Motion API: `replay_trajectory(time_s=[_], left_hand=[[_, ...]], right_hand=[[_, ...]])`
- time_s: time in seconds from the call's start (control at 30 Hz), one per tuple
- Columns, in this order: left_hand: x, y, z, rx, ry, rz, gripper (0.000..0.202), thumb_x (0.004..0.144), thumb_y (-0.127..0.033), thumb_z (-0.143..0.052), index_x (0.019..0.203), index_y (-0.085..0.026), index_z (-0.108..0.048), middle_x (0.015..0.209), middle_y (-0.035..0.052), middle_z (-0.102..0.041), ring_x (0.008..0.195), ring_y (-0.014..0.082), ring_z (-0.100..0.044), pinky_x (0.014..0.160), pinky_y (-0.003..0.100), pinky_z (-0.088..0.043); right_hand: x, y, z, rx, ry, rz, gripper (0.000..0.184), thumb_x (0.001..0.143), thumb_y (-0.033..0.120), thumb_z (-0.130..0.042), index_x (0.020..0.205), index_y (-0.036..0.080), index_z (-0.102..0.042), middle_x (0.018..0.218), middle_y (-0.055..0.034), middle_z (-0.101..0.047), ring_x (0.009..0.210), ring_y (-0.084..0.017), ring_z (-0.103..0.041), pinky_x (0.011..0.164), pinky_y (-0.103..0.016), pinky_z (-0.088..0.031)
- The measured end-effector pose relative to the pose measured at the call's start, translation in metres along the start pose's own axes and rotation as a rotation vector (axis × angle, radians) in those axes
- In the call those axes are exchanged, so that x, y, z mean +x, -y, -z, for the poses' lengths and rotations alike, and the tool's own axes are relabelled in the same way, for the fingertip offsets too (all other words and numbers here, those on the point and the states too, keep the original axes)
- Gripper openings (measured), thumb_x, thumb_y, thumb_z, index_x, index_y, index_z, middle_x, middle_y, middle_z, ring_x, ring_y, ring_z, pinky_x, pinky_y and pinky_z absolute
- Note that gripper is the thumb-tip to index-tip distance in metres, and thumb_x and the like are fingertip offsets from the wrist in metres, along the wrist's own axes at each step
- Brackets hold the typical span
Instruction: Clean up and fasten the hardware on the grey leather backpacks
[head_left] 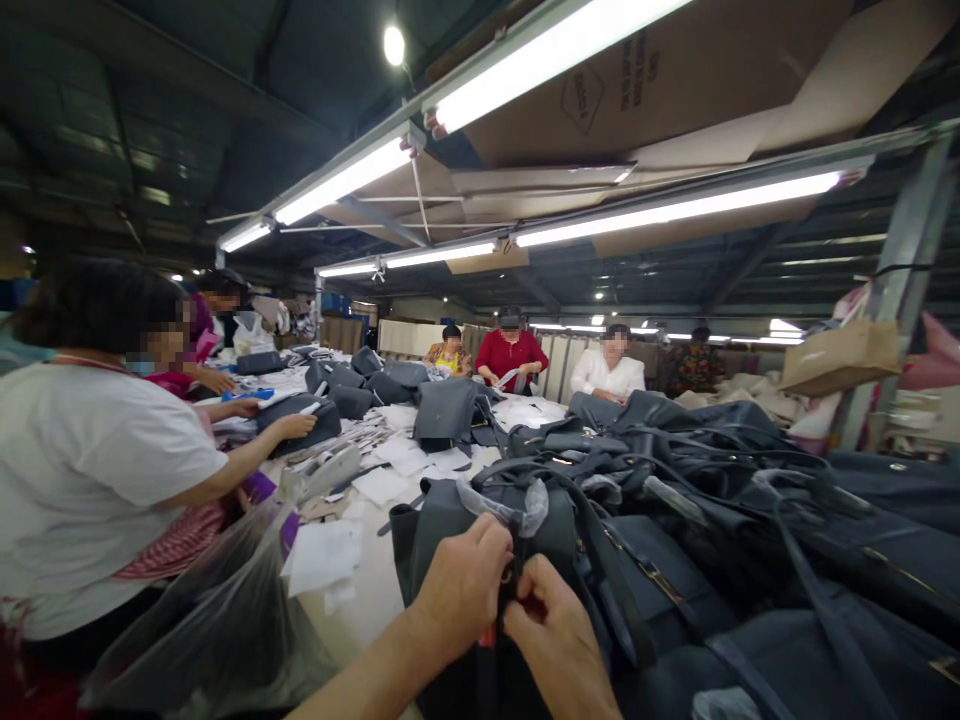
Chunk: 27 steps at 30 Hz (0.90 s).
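Observation:
My left hand (459, 590) and my right hand (559, 640) meet at the bottom centre, both closed in a pinch on the top edge of a dark grey handbag (442, 525) that stands upright before me. A small metal fitting shows between the fingertips, and a bit of red shows just below them. The bag's handles are wrapped in clear plastic (517, 510).
A big heap of dark grey handbags (750, 520) fills the right side. White paper sheets (322, 555) litter the long table. A person in a white shirt (82, 480) works close at the left beside a clear plastic bag (217, 620). Several more people work farther along.

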<state>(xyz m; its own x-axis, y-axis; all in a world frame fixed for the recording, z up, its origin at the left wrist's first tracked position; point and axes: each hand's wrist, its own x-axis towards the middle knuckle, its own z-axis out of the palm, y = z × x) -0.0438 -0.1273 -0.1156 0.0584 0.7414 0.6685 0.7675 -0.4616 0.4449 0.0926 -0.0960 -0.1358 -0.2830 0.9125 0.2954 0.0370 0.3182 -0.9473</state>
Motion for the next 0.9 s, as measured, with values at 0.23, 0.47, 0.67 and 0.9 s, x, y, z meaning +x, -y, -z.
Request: replay_trajectory(time_s=[0.23,0.47,0.67,0.9], left_hand=[[0.011,0.005,-0.007,-0.218,-0.060,0.203,0.015,0.089,-0.017,-0.043,0.076,-0.023,-0.047,0.061,-0.0029,-0.057,0.056,0.0139,-0.056,0.060,0.024,-0.039],[0.011,0.008,-0.007,-0.732,-0.122,0.372,0.023,0.076,-0.027,-0.065,0.082,-0.022,-0.044,0.070,-0.0026,-0.066,0.064,0.0158,-0.067,0.060,0.024,-0.048],[-0.004,0.001,-0.011,-0.727,0.001,0.521,0.029,0.069,-0.040,-0.071,0.082,-0.016,-0.064,0.078,0.0043,-0.073,0.072,0.0196,-0.068,0.072,0.030,-0.053],[0.031,-0.002,-0.028,-0.880,-0.165,0.785,0.019,0.070,-0.028,-0.072,0.085,-0.019,-0.066,0.065,-0.0057,-0.070,0.065,0.0126,-0.062,0.066,0.022,-0.050]], right_hand=[[-0.021,-0.033,-0.022,-0.196,0.099,0.247,0.014,0.057,0.013,-0.051,0.059,0.024,-0.041,0.055,0.0073,-0.038,0.051,-0.012,-0.038,0.050,-0.024,-0.029],[-0.036,-0.040,-0.020,-0.098,0.105,0.124,0.014,0.061,0.013,-0.050,0.061,0.024,-0.040,0.052,0.0094,-0.031,0.047,-0.009,-0.028,0.046,-0.023,-0.022],[-0.049,-0.020,-0.018,-0.252,0.040,0.202,0.021,0.053,0.003,-0.047,0.060,0.023,-0.044,0.054,0.0091,-0.041,0.049,-0.009,-0.039,0.046,-0.020,-0.028],[-0.044,-0.020,-0.017,-0.449,-0.036,0.427,0.021,0.066,0.004,-0.051,0.077,0.020,-0.060,0.075,-0.0004,-0.067,0.070,-0.013,-0.062,0.068,-0.019,-0.048]])
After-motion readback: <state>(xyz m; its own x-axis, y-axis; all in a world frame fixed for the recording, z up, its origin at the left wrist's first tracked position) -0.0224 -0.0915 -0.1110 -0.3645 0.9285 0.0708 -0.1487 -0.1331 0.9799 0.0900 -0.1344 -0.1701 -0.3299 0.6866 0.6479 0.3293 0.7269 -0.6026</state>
